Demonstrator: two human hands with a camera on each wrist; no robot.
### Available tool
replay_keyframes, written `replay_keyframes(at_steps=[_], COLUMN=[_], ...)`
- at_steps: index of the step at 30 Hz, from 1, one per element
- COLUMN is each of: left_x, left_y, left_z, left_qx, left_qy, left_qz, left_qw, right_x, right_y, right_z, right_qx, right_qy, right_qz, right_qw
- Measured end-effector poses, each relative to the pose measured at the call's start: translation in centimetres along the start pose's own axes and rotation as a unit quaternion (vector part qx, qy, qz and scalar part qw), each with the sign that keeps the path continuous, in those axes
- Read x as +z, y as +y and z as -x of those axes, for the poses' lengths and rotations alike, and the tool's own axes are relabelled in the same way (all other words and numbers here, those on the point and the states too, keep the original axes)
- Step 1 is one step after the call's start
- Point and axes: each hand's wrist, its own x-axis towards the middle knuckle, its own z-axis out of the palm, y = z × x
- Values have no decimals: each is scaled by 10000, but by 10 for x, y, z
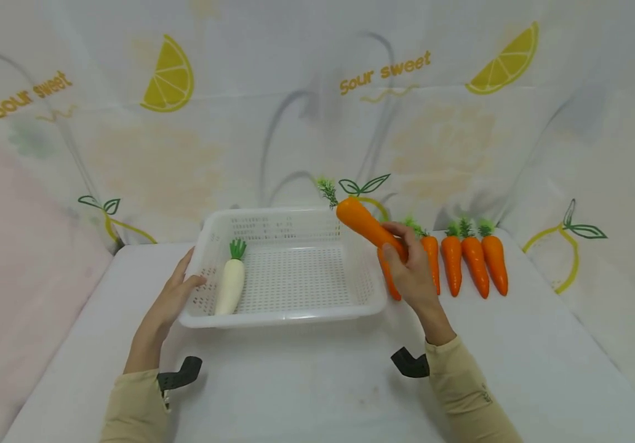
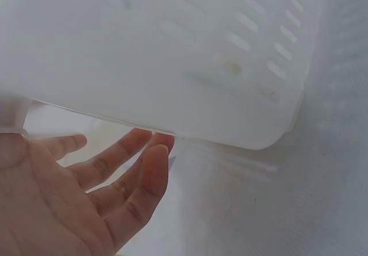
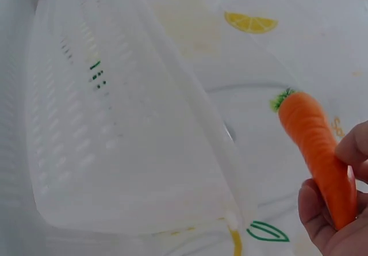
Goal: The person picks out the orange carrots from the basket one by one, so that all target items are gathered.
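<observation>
My right hand [image 1: 414,274] grips a carrot [image 1: 364,221] around its narrow end, raised over the right rim of a white plastic basket [image 1: 295,319]. The carrot's leafy green top points up and left; in the right wrist view the thumb and fingers wrap its lower part, and its thick end [image 3: 302,115] is uncovered. At the basket's left side, my left hand [image 1: 168,301] holds the rim, thumb over the edge and fingers along the outside. From the left wrist, the fingers [image 2: 152,167] show close under the rim. A white radish [image 1: 231,286] with green leaves lies inside at the left.
Several more carrots [image 1: 472,258] lie in a row on the white table [image 1: 317,381], right of the basket; one is partly hidden behind the right hand. A printed cloth [image 1: 273,135] with lemon slices hangs behind. Black wrist mounts [image 1: 181,373] stick out from both sleeves.
</observation>
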Motion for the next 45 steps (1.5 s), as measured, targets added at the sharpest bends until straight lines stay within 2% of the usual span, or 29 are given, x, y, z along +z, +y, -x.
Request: replay_keyframes(at_steps=[4, 8, 22, 28, 33, 38, 40, 45], left_x=[0, 0, 2, 3, 3, 2, 1, 0], left_y=[-1, 0, -2, -2, -3, -4, -4, -4], left_z=[0, 1, -1, 0, 1, 1, 0, -1], left_qx=[16, -12, -17, -12, -29, 69, 101, 137], left_qy=[12, -5, -38, -13, -61, -95, -103, -163], left_qz=[-46, -26, 61, 48, 83, 19, -18, 74], left_qw=[10000, 10000, 10000, 10000, 9999, 9999, 9999, 9997], right_x=[-11, -21, -57, -72, -80, -87, -91, -106], right_y=[15, 17, 19, 25, 28, 33, 36, 48], right_z=[-4, -4, -7, -9, -9, -11, -12, -6], right_qx=[71, 63, 321, 432, 803, 1227, 1429, 2004], right_qy=[135, 275, 872, 1363, 1708, 1863, 1880, 1661], right_qz=[160, 347, 336, 275, 370, 360, 419, 1021], right_qw=[9998, 9990, 9951, 9893, 9813, 9741, 9708, 9601])
